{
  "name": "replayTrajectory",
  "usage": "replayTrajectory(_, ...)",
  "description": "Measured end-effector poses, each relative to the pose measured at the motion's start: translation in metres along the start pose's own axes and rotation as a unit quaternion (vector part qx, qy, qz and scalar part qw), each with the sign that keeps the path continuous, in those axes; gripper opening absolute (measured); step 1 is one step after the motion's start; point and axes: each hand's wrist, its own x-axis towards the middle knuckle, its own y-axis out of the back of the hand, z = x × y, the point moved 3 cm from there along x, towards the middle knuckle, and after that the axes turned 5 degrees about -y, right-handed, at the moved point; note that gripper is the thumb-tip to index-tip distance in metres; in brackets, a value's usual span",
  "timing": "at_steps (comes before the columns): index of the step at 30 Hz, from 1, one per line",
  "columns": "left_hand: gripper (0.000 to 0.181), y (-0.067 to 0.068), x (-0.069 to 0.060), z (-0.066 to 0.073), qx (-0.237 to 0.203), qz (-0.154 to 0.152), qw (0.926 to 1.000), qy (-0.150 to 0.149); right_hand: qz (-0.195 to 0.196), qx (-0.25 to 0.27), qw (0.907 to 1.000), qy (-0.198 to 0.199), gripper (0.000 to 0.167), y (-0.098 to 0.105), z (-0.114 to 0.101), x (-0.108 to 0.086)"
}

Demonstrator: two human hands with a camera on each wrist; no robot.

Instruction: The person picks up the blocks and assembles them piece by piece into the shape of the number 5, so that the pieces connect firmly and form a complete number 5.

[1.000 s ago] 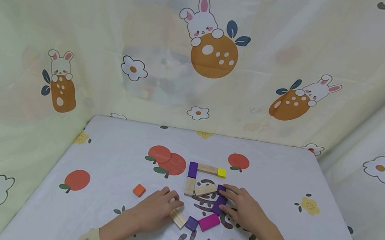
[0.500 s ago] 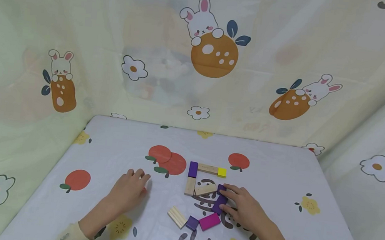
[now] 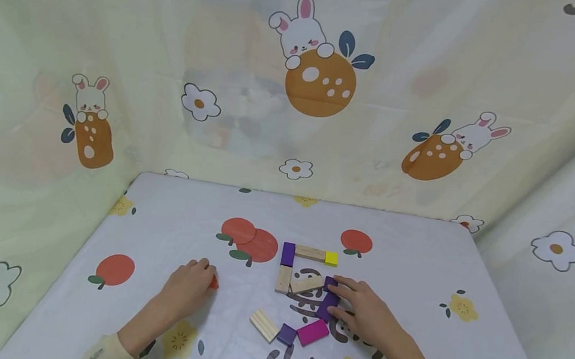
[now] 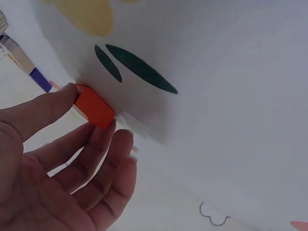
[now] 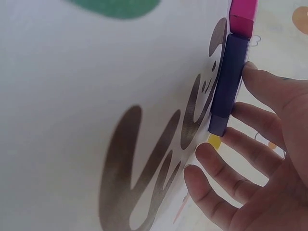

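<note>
My left hand [image 3: 188, 285] pinches a small orange block [image 4: 95, 107] between thumb and fingers, at the tabletop. In the head view most of this block is hidden behind the fingers. My right hand [image 3: 370, 314] touches a purple block [image 3: 327, 306] and a small purple block [image 3: 331, 281] at its far end; its fingers are nearly straight. A magenta block [image 3: 312, 332], a small purple cube [image 3: 286, 334] and a pale grooved wooden block [image 3: 264, 324] continue the curved row toward the near side.
Beyond my right hand lie a slanted wooden block [image 3: 307, 285], an upright wooden block [image 3: 283, 279], a purple block [image 3: 288, 254], another wooden block [image 3: 310, 253] and a yellow cube [image 3: 330, 259]. A printed white cloth [image 3: 159, 219] covers the table. Printed curtains [image 3: 218, 138] stand behind.
My left hand has let go of the grooved wooden block, moved left and taken hold of the orange block. My right hand has stayed at the purple blocks.
</note>
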Motion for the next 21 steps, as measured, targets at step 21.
replayTrajectory(21, 0.032, -0.004, 0.012, 0.037, -0.015, -0.042, 0.9748, -0.219, -0.002, -0.002, 1.0, -0.004, 0.048, 0.0, 0.0, 0.0)
